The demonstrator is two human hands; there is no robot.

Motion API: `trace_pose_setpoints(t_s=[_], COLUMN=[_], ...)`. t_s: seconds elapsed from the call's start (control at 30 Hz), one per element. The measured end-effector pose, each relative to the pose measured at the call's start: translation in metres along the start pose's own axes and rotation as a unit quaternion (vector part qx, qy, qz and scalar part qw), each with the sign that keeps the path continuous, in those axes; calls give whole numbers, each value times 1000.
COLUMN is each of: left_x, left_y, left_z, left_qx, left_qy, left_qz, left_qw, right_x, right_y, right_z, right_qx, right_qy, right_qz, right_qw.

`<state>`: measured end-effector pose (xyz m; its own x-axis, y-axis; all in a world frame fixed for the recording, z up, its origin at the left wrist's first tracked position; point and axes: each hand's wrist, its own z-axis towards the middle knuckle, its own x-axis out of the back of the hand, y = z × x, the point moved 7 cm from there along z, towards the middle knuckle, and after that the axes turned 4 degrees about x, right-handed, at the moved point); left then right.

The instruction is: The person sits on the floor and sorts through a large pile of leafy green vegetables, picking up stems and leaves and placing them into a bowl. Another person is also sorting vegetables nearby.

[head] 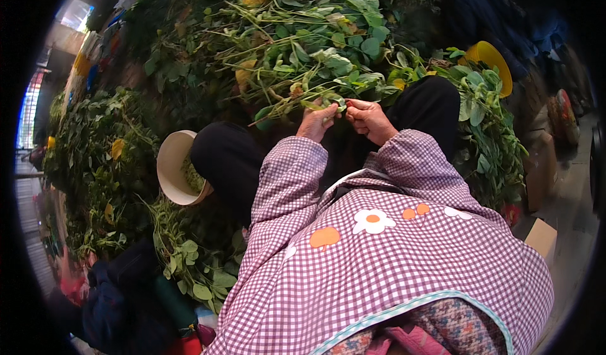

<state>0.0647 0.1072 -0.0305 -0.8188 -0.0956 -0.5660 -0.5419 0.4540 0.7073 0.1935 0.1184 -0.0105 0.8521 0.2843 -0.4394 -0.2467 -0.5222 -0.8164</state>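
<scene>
My left hand [316, 120] is closed on a green bean pod [340, 103] and the stem end of a leafy plant, likely soybean. Thumb and fingers of my right hand [368, 119] pinch the far side of the same pod, so the two hands nearly meet. A small red spot shows at the right fingertips; what it is I cannot tell. Right beyond my hands lies a heap of cut bean plants [303, 47] with stems, pods and leaves, some yellowed. Beside my left knee, a cream bucket [174, 160] leans with small green pods or beans [192, 174] inside.
More bean plants [102, 151] are piled at the left, and others [490, 132] at the right. A yellow bucket [490, 63] lies tilted at the upper right. Cardboard [540, 236] sits on the grey floor [570, 241]. Dark clothing of another person [113, 303] shows at the lower left.
</scene>
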Motion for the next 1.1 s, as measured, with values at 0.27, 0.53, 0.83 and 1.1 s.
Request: trace_pose_setpoints(t_s=[0.27,0.53,0.83,1.1], left_x=[15,26,25,29], left_y=[-9,-21,-29,-34], left_z=[-1,6,15,12], left_qx=[-31,-30,-29,-2], left_qy=[59,103,20,95], left_qz=[-16,-51,-119,-166], left_qw=[998,993,992,982], right_x=[-4,-22,-46,-53], right_y=[-5,-11,-21,-13], right_z=[-5,0,0,6], right_qx=[98,275,337,402], right_qy=[33,73,74,70], right_qz=[-127,-322,-436,-466], right_qw=[986,903,831,785])
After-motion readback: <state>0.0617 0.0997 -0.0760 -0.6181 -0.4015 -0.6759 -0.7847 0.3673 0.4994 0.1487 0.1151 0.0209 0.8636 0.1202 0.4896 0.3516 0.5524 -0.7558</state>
